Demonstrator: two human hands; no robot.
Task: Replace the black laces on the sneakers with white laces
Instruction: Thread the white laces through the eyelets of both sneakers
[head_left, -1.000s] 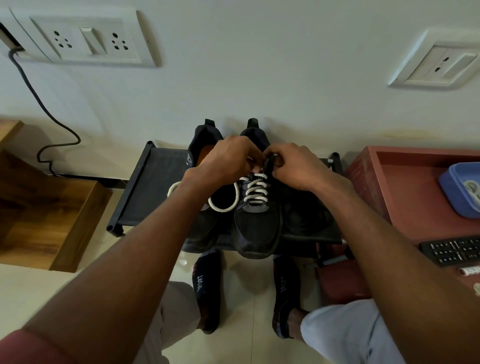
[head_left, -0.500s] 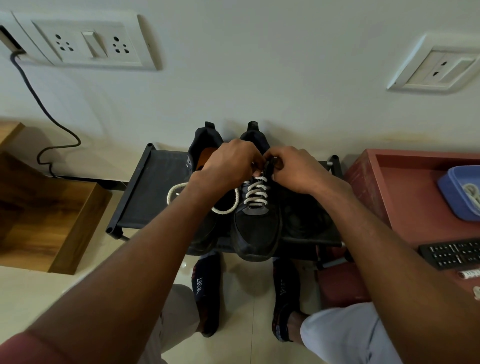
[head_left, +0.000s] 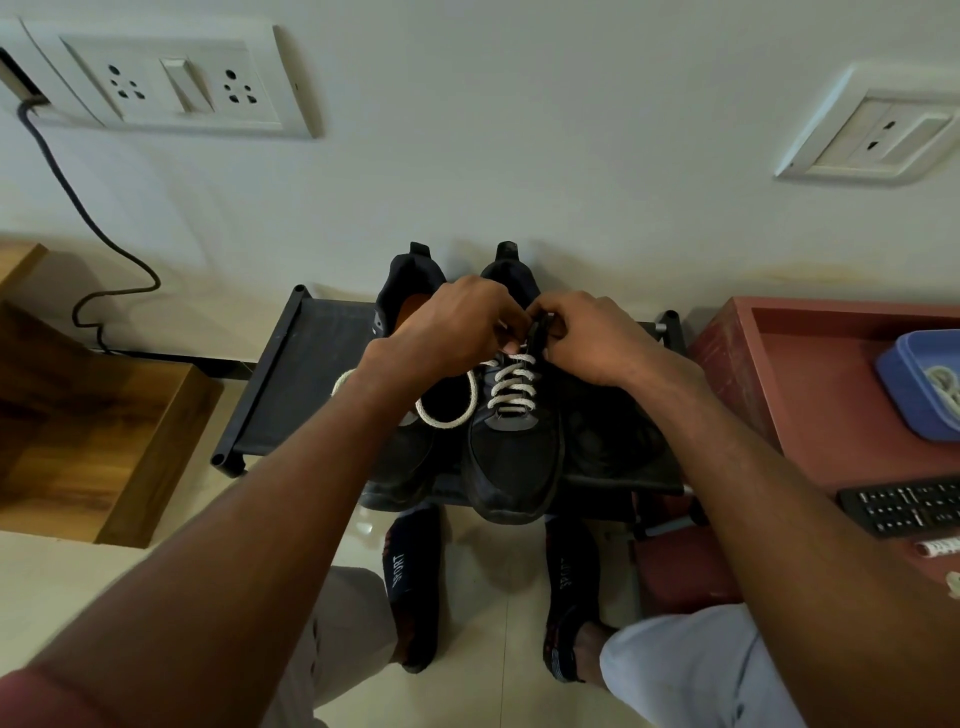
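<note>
A pale wall (head_left: 519, 156) fills the far half of the view, with a switch plate (head_left: 171, 83) at far left and a socket plate (head_left: 878, 135) at far right. To the left stands a wooden block (head_left: 104, 431); to the right, a red tray (head_left: 810, 374) holds a blue tub (head_left: 914, 384) and a black remote (head_left: 904, 506). Between them a low black rack (head_left: 291, 384) carries two black sneakers side by side, toes toward the near edge. The left sneaker (head_left: 405, 467) is open, its orange insole showing. The right sneaker (head_left: 514, 462) has a white lace (head_left: 511, 384) crossed up its eyelets, with a loose loop trailing left over the other shoe. The left hand (head_left: 457, 327) curls over the top of the lacing; what its fingers hold is hidden. The right hand (head_left: 587, 332), just beside it, pinches the dark tongue tip at the sneaker's collar.
</note>
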